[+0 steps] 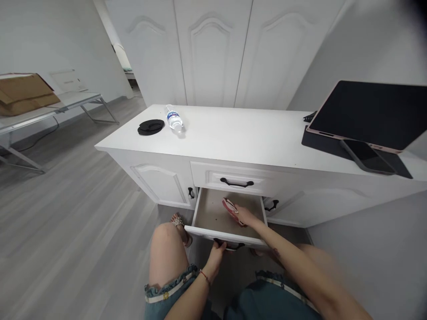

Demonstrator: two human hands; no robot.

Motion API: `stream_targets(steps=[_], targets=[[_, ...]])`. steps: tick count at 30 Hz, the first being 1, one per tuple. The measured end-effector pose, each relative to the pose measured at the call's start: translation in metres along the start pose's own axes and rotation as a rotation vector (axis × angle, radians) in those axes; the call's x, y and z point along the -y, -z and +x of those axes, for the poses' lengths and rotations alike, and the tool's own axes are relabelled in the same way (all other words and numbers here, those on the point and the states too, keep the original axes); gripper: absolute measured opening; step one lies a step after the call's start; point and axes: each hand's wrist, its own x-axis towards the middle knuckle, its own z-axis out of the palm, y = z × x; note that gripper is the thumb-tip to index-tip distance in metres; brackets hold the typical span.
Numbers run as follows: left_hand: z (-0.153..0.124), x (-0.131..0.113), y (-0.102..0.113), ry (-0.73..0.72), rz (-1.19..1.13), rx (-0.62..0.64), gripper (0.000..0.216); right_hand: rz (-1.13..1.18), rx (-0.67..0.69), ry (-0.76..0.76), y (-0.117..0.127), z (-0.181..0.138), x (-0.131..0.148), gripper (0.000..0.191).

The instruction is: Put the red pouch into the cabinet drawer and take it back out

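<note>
Nearest the camera were frayed denim shorts with a pale patterned trim, and a bare knee (166, 249) raised on the left. The left hand (217, 253), a thin red cord at its wrist, curled closed around the dark curved metal handle (229, 245) of the open drawer (223, 231). The right hand (245, 217) reached inside that drawer, fingers closed on a flat reddish slipper (231, 208), which was tilted just above the drawer's dull, speckled beige bottom board. The drawer slid out from a glossy white bench (253, 142) with moulded panel doors. On its smooth top lay a clear plastic water bottle (174, 118) on its side, a round black lid (151, 127) beside it, and at the right a dark rectangular tablet (370, 113) propped up, with a phone (367, 156) before it. A beaded sandal (180, 224) covered the foot on the grey plank floor.
</note>
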Motion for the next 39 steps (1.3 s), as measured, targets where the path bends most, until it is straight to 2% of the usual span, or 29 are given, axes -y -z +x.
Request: stream_targets(steps=[4, 11, 17, 20, 23, 28, 30, 34, 39], targets=[[0.004, -0.016, -0.007, 0.019, 0.009, 0.013, 0.041, 0.054, -0.112, 0.011, 0.021, -0.041, 0.004, 0.047], [0.025, -0.046, -0.024, 0.032, 0.095, 0.005, 0.036, 0.44, -0.612, 0.079, 0.039, -0.129, 0.008, 0.046], [0.038, -0.058, -0.033, 0.055, 0.157, -0.012, 0.033, 0.484, -1.017, -0.236, 0.044, -0.187, -0.009, 0.059], [0.042, -0.059, -0.036, 0.042, 0.168, -0.036, 0.032, 0.444, -1.131, -0.283, 0.04, -0.196, -0.019, 0.06], [0.044, -0.057, -0.036, 0.036, 0.178, -0.057, 0.032, 0.335, -1.089, -0.283, 0.029, -0.187, -0.028, 0.06], [0.045, -0.056, -0.037, -0.018, 0.128, -0.056, 0.03, 0.148, -0.817, -0.32, -0.004, -0.145, -0.037, 0.046], [0.044, -0.056, -0.037, -0.036, 0.116, -0.056, 0.029, 0.115, -0.743, -0.285, -0.018, -0.13, -0.036, 0.041], [0.042, -0.056, -0.038, -0.04, 0.108, -0.071, 0.027, 0.128, -0.722, -0.191, -0.034, -0.114, -0.028, 0.042], [0.04, -0.055, -0.038, -0.023, 0.103, -0.083, 0.028, 0.209, -0.682, -0.024, -0.041, -0.103, -0.013, 0.04]])
